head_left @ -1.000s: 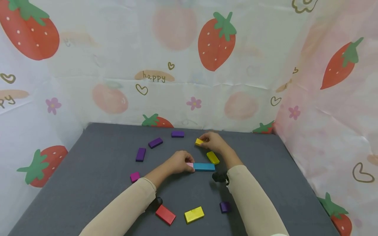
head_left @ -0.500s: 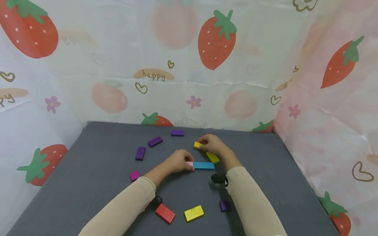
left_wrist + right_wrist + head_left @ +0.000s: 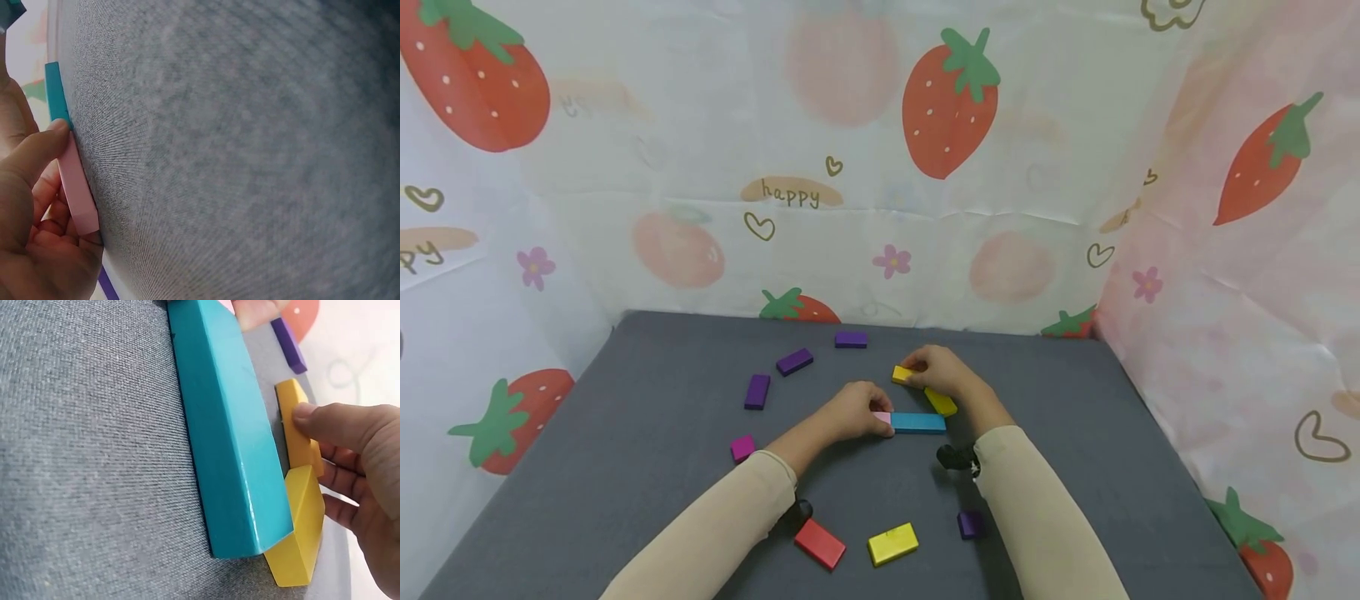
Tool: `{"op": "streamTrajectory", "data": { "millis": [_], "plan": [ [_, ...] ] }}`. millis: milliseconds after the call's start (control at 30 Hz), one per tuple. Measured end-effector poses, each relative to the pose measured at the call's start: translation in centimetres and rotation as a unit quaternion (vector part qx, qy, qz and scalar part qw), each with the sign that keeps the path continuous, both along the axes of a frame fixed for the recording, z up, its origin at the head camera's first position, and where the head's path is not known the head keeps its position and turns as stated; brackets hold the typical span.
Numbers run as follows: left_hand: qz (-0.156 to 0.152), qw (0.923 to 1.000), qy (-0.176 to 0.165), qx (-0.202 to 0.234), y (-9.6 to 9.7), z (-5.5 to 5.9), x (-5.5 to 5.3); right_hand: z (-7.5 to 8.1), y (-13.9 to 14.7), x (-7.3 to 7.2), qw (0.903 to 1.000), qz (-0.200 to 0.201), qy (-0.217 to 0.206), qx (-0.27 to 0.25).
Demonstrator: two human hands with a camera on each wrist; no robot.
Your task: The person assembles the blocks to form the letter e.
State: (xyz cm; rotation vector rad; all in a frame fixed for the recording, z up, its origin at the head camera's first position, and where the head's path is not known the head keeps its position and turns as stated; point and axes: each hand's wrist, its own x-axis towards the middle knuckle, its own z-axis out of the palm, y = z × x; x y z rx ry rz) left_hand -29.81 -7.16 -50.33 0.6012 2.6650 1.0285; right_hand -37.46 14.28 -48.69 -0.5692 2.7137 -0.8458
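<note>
Near the middle of the table, my left hand [image 3: 855, 411] grips a pink block [image 3: 78, 187] between thumb and fingers. A long blue block [image 3: 918, 423] lies end to end with it, and the left thumb tip sits by their joint. Farther back, my right hand [image 3: 945, 371] pinches an orange-yellow block [image 3: 292, 415] low at the table surface. That block's near end meets a brighter yellow block [image 3: 299, 534], which stands slanted against the right end of the blue block. The right fingers partly cover the orange-yellow block in the head view.
Purple blocks [image 3: 794, 362] curve along the back left, with a magenta block [image 3: 742, 449] beside the left sleeve. Nearer the front lie a red block [image 3: 820, 544], a yellow block [image 3: 892, 544] and a dark purple block [image 3: 970, 525]. Strawberry-print cloth [image 3: 865, 250] walls the grey table [image 3: 647, 417].
My right hand has brought the orange-yellow block slightly nearer, down to the end of the brighter yellow block. My left hand keeps its hold on the pink block.
</note>
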Motion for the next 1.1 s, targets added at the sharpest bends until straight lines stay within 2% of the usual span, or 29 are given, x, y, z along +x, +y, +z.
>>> {"op": "streamTrajectory", "data": {
  "millis": [467,1100],
  "plan": [
    [0.002,1.0000,0.003,-0.009,0.06,-0.12,-0.11,0.53,-0.11,0.23,1.0000,0.001,-0.004,0.007],
    [0.000,1.0000,-0.002,-0.007,0.00,-0.11,-0.06,0.29,0.03,0.23,0.9999,0.000,-0.008,0.008]
  ]
}}
